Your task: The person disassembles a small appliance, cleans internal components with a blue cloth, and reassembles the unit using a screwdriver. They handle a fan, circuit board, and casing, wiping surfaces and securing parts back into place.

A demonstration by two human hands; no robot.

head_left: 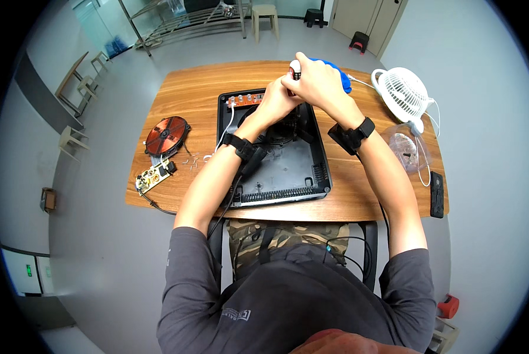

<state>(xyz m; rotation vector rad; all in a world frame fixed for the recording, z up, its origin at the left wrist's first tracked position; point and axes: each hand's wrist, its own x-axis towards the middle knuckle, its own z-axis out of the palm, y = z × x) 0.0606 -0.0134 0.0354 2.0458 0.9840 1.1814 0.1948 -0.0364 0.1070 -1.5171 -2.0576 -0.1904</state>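
My right hand (322,82) grips a white, red and black handled tool (295,66), probably a screwdriver, upright over the black plastic housing (258,171). My left hand (275,100) is closed just below it, meeting the right; what its fingers hold is hidden. Beneath them is a round dark part (282,130) inside the housing, partly covered by my arms and hands. An orange circuit strip (245,100) with a white cable runs along the housing's back edge. A blue object (341,76) lies behind my right hand.
On the wooden table (353,186) are a copper coil disc (166,137), a circuit board (155,176), small screws, a white fan (403,91), a clear container (405,153) and a black bar (436,194). A metal rack (187,26) and stools stand beyond.
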